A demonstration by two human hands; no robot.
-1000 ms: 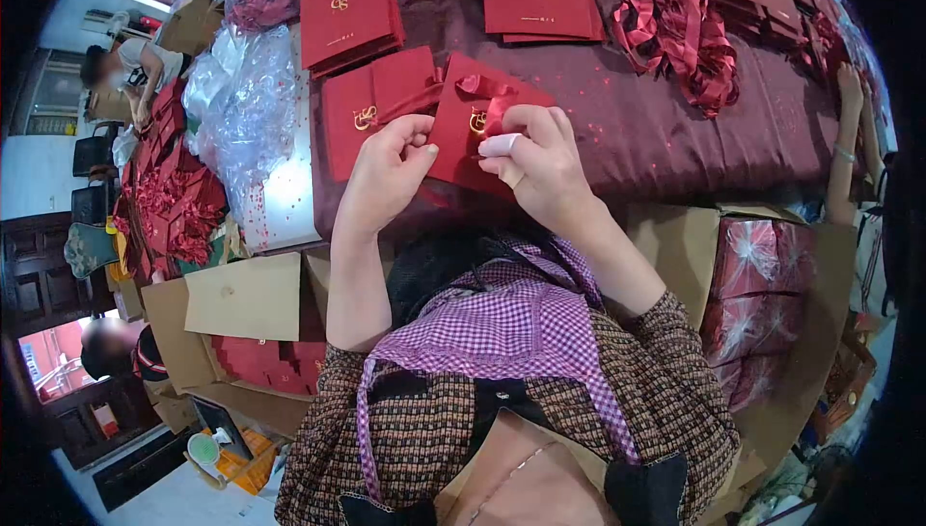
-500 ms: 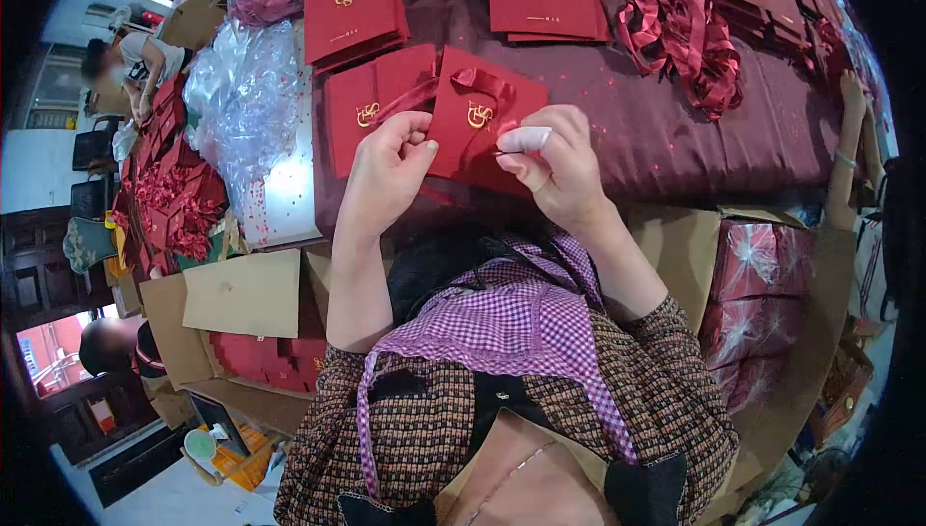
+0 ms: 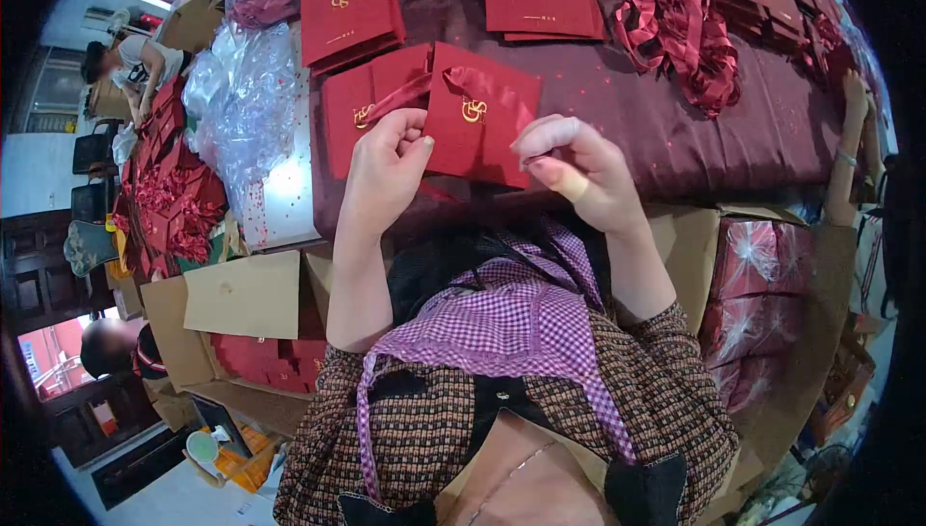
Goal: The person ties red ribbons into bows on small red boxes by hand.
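Note:
A red paper gift bag (image 3: 482, 135) with a gold monogram lies slightly tilted on the dark red cloth. My left hand (image 3: 389, 164) is closed in a pinch at its left edge. Across its front a dark red ribbon (image 3: 487, 87) runs toward my right hand (image 3: 584, 167), whose thumb and forefinger are pinched together by the bag's right edge. White wrapping covers one finger of that hand and a pale yellowish band is on the thumb. The ribbon's end is hidden by the fingers. Under the left edge lies a second red bag (image 3: 352, 92) with its own ribbon.
Red bags (image 3: 352, 15) stand behind, beside a pile of loose ribbon (image 3: 680, 44). Clear plastic wrap (image 3: 241, 92) lies left. Open cartons hold red bags (image 3: 280, 362) at left and plastic-wrapped red packs (image 3: 757, 304) at right. Another person's arm (image 3: 849, 145) reaches in from the right.
My right hand has moved right and slightly down, turning at the wrist. The ribbon on the front bag now stretches straighter toward it. My left hand has barely moved.

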